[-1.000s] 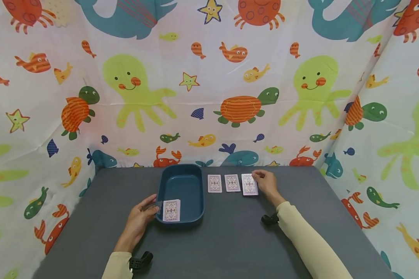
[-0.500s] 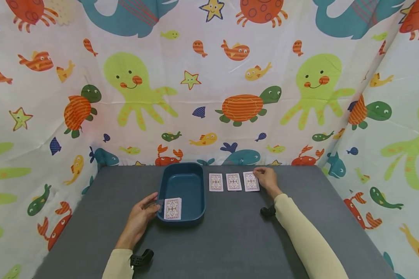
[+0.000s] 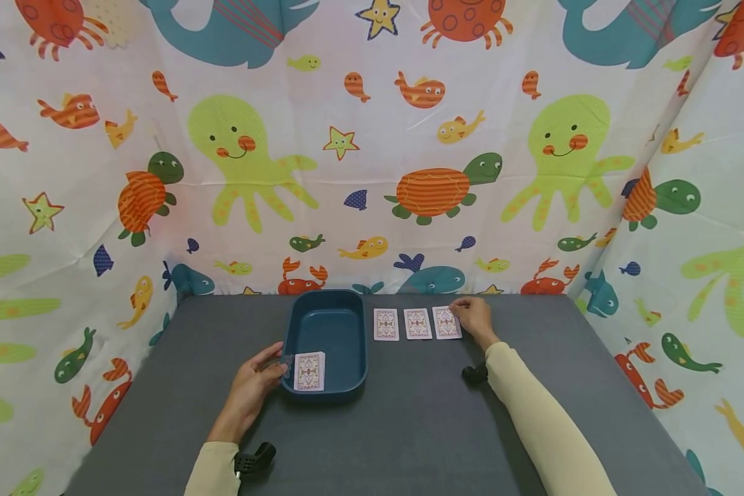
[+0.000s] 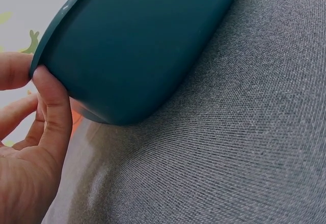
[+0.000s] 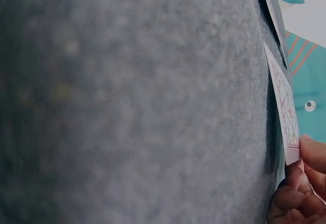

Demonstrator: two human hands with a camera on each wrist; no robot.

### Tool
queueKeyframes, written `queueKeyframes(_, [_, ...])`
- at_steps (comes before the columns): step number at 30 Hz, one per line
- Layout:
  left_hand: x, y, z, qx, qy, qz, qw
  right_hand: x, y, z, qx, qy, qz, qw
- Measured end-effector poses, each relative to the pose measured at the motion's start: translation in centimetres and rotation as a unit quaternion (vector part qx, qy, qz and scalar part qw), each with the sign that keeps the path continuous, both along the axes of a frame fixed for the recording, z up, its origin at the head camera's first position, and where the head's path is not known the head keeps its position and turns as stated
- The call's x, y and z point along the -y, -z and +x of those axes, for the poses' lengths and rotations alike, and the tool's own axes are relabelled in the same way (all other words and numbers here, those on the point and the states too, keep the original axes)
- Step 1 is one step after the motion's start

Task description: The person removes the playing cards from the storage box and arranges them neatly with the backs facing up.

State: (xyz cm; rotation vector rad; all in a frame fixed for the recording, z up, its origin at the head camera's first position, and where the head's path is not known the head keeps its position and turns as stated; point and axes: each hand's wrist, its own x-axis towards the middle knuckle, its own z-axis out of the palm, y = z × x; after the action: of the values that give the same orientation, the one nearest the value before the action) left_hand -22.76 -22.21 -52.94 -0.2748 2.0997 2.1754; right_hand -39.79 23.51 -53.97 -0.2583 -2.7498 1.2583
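Three cards right of the blue tray (image 3: 326,303), rightmost card (image 3: 446,322) pinched at its edge by right hand (image 3: 473,320). Left hand (image 4: 28,147) gripping tray rim, likely steadying it. Card (image 5: 284,107) lifted slightly, fingers (image 5: 300,193) curled beneath.

The counter (image 3: 409,427) is covered in a grey woven cloth, matt and a bit coarse; you can see the weave really clearly in the left wrist view. The teal tray (image 3: 355,358) looks like smooth plastic with a soft satin finish, not shiny. The playing cards (image 3: 418,324) are thin paper or card stock with a printed pattern on the backs, maybe slightly coated, but it's too blurry in the right wrist view to be sure. The backdrop (image 3: 372,151) is a thin printed fabric, matt, with visible creases and folds. Sleeves (image 3: 545,420) look like a soft cream knit.
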Motion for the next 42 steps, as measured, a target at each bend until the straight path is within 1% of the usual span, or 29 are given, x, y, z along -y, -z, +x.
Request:
queueKeyframes(8, [0.1,0.5,-0.1,-0.003,-0.002,-0.005,1.0000,-0.4,0.3,0.0,0.010,0.000,0.010,1.000])
queueKeyframes(13, [0.1,0.4,-0.1,-0.007,-0.004,-0.006,1.0000,-0.5,0.3,0.0,-0.002,0.006,0.013,1.000])
queueKeyframes(18, [0.1,0.5,-0.2,-0.001,-0.007,-0.009,0.9999,-0.5,0.2,0.0,-0.010,0.014,0.017,1.000])
queueKeyframes(22, [0.0,0.6,-0.3,0.001,-0.008,-0.009,0.9999,-0.6,-0.1,0.3,0.002,0.011,0.010,1.000])
queueKeyframes(26, [0.1,0.5,-0.2,0.001,-0.009,-0.011,0.9999,-0.5,-0.7,0.6,0.009,0.004,-0.017,1.000])
queueKeyframes(29, [0.1,0.4,-0.1,-0.001,-0.011,-0.009,0.9999,-0.1,-1.3,1.1,0.002,0.002,-0.038,0.999])
queueKeyframes(35, [0.1,0.2,-0.1,-0.002,-0.012,-0.002,0.9999,0.8,-2.2,2.5,-0.012,-0.020,-0.047,0.999])
queueKeyframes(42, [0.0,0.4,0.0,-0.003,-0.004,0.005,1.0000,1.6,-3.1,4.3,-0.019,-0.040,-0.067,0.997])
